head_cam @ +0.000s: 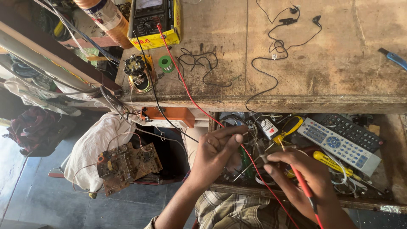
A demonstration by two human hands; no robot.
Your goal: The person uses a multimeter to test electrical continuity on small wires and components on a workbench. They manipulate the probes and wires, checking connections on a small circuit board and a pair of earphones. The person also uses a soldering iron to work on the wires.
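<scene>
My left hand (214, 154) is raised over an open wooden drawer (296, 193), thumb and fingers pinched on a small part with thin wire legs (250, 133). My right hand (303, 176) grips a red test probe (299, 174) like a pen, its metal tip (280, 143) pointing up toward the part. A red lead (190, 95) runs from the probe area across the bench to a yellow-cased multimeter (154, 21) at the back. A black lead (154, 95) also runs down from the meter. What the fingertips hold is too small to name.
The drawer holds a grey remote (339, 146), a black remote (352, 131), a yellow-handled screwdriver (333, 163) and loose wires. On the worn bench (339, 63) lie black earphones (280, 40), a green solder spool (166, 63) and a blue-handled tool (394, 57). A bare circuit board (127, 165) hangs at lower left.
</scene>
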